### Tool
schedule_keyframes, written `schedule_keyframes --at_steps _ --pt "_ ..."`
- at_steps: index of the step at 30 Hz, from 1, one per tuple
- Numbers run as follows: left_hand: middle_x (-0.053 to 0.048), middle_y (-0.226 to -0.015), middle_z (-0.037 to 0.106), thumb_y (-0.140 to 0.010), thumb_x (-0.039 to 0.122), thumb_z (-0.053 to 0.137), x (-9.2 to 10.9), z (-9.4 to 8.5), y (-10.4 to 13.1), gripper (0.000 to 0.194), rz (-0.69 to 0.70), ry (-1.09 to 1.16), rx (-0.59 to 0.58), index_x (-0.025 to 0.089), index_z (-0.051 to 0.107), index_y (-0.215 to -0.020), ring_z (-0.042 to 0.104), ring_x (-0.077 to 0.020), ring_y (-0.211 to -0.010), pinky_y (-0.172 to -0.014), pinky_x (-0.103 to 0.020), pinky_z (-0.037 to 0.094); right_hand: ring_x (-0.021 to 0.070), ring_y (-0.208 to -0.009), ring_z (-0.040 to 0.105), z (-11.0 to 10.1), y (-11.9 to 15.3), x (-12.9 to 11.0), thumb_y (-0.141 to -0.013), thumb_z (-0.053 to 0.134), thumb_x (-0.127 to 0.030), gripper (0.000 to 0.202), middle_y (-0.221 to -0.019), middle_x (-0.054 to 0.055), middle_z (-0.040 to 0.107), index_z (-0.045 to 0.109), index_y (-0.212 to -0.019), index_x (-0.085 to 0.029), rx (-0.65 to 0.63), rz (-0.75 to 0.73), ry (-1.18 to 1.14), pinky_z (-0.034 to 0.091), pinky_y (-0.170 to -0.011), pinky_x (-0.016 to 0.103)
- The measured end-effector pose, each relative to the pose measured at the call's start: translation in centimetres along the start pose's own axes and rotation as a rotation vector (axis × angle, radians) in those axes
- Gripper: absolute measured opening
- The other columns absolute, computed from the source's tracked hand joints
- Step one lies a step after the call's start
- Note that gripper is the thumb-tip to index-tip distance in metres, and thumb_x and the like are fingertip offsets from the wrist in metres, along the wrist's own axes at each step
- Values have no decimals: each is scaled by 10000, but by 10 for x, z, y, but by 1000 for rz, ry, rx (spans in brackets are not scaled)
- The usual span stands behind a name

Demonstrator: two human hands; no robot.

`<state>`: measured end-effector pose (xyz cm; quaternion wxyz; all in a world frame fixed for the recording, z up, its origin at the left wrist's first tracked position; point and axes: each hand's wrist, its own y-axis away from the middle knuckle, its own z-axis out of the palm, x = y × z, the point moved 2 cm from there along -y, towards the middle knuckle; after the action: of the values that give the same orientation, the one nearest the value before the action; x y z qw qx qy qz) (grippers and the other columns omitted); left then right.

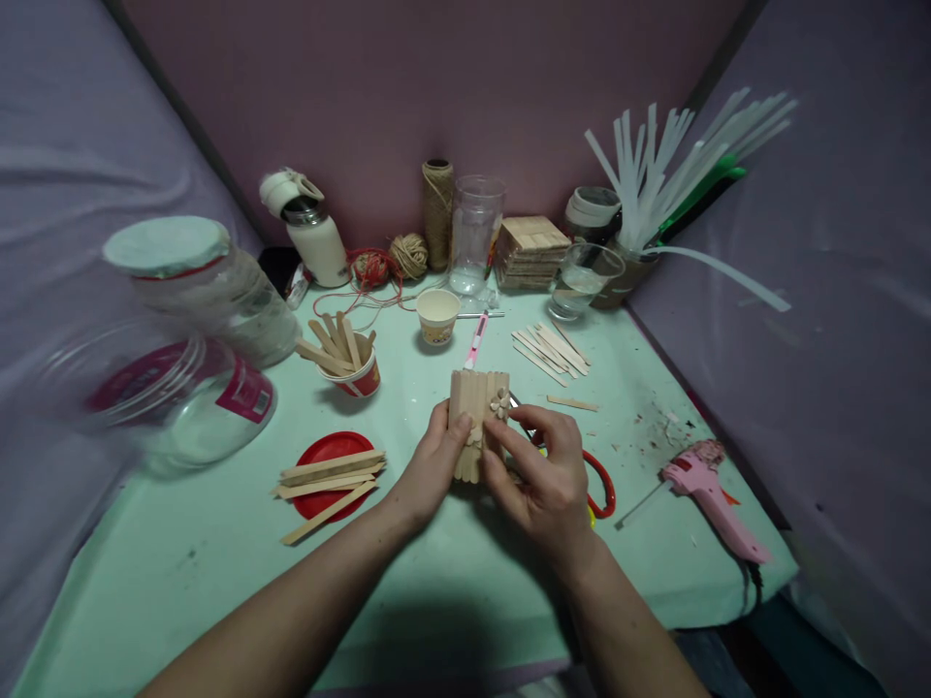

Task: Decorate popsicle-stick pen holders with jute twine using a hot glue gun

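Note:
My left hand (433, 460) is closed around a piece made of wooden craft sticks (472, 397) standing side by side, its thumb lying across the front. Small pale petals form a flower (499, 401) at the upper right of that piece, and a second cluster of petals (474, 436) sits lower, by my left thumb. My right hand (545, 470) is at the right side of the stick piece, its thumb and index finger bent together just below the flower. Anything small between those fingertips is hidden. Scissors with a red and yellow handle (600, 485) lie partly behind my right hand.
A pink glue gun (709, 494) lies at right. Loose sticks rest on a red lid (320, 506) at left, near a cup of sticks (358, 380). Thin sticks (542, 351), a paper cup (437, 325), a water glass (574, 296), jars and twine stand farther back.

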<state>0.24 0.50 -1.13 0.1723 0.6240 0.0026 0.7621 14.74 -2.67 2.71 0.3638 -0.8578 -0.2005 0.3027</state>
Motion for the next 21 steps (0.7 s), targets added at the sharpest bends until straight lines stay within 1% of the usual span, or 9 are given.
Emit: schedule_keyframes --at_steps 4,8,11,15,21 --pt "-125 -1393 598 -923 659 527 5 1 2 632 12 -47 8 195 476 -1348 555 -280 -1279 -1107 -419 399 236 -956 590 1 0 -1 -869 687 -124 264 -1090 116 629 694 -1128 -175 21 32 -10 535 -761 396" --pt "-119 -1392 599 -932 645 525 6 2 2 608 16 -41 8 199 482 -1343 557 -273 -1277 -1109 -411 395 232 -955 605 1 -2 -1 -880 666 -116 270 -1078 101 639 698 -1132 -208 15 62 -30 545 -764 401" --pt "-114 -1362 617 -926 645 536 4 1 1 614 6 -19 14 203 488 -1349 562 -273 -1270 -1095 -411 411 230 -952 608 1 -2 0 -881 659 -107 303 -1082 99 638 689 -1163 -214 18 74 -63 552 -766 402" --pt "-108 -1297 647 -902 675 544 -1 0 -1 653 -12 8 32 209 498 -1357 595 -275 -1208 -1046 -419 455 221 -942 607 1 0 2 -877 638 -78 367 -1087 99 629 673 -1216 -213 44 88 -103 554 -743 379" --pt "-114 -1317 637 -904 684 529 -5 -1 -3 666 -18 18 31 204 482 -1364 603 -267 -1188 -1008 -404 477 220 -942 598 1 3 3 -885 620 -77 384 -1085 104 630 665 -1248 -196 55 80 -64 538 -733 375"
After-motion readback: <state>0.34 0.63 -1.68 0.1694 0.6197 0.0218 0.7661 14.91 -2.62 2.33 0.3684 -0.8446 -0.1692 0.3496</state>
